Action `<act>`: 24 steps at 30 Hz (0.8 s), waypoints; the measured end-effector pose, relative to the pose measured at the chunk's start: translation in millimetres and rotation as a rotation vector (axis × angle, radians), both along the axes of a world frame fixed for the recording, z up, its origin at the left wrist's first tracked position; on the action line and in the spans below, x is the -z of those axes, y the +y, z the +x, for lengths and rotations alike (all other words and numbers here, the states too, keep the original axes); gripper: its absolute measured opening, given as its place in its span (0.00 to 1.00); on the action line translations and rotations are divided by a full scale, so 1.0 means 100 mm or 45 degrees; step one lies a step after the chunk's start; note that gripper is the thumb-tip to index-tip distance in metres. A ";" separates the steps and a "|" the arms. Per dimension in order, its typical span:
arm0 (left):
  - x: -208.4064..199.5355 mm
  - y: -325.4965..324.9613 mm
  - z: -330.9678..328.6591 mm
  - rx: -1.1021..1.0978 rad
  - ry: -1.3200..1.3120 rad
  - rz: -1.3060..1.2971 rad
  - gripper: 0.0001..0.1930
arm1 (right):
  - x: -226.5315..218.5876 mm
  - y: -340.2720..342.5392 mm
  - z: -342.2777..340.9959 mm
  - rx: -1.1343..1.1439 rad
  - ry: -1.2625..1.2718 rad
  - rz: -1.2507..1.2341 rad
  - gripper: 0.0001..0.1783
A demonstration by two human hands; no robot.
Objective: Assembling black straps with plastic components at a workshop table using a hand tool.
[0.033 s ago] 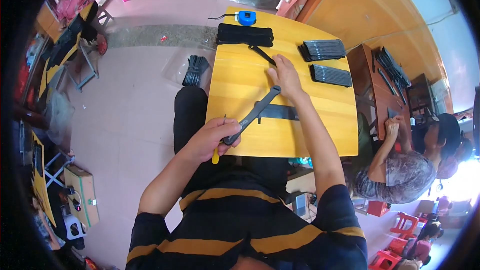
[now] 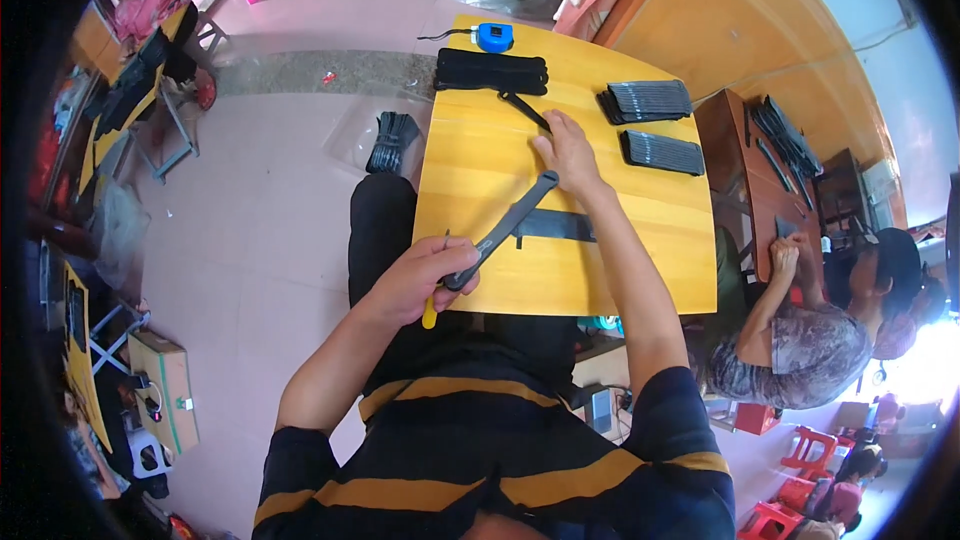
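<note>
My left hand (image 2: 437,272) is closed round the near end of a dark grey strap (image 2: 510,223), which slants up and right to a rounded tip. A slim tool with a yellow handle (image 2: 430,314) sticks out below the same fist; its kind I cannot make out. My right hand (image 2: 570,156) is over the middle of the yellow table (image 2: 480,155), fingers closed at the near end of a short black strap (image 2: 524,110). Under the raised grey strap, a flat dark strip (image 2: 555,225) lies on the table, partly covered by my right forearm.
A stack of black straps (image 2: 490,71) and a blue tape measure (image 2: 494,37) are at the far edge. Two bundles of grey strips (image 2: 648,100) (image 2: 662,151) lie at right. A clear bag with a dark bundle (image 2: 391,142) is left of the table. Another person (image 2: 795,350) works at right.
</note>
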State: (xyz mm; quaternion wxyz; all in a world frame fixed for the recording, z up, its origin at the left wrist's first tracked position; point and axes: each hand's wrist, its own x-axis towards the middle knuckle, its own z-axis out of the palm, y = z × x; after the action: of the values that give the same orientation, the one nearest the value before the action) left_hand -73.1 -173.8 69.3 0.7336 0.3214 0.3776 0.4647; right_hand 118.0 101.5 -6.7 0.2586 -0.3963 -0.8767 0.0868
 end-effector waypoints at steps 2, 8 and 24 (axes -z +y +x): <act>0.02 -0.04 -0.05 -0.046 0.009 0.005 0.19 | 0.07 0.04 -0.03 0.000 0.006 -0.033 0.26; 0.12 -0.07 -0.11 -0.097 -0.015 -0.022 0.19 | 0.11 0.05 0.02 -0.077 0.072 -0.036 0.21; 0.16 0.04 -0.08 0.067 0.057 -0.108 0.19 | -1.12 -1.29 0.24 -0.480 0.274 -0.572 0.18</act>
State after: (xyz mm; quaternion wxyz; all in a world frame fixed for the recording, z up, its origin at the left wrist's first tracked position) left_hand -80.6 -170.0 53.0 0.7501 0.3101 0.4046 0.4214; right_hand 141.6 -27.8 105.6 0.2350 -0.2626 -0.8612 0.3663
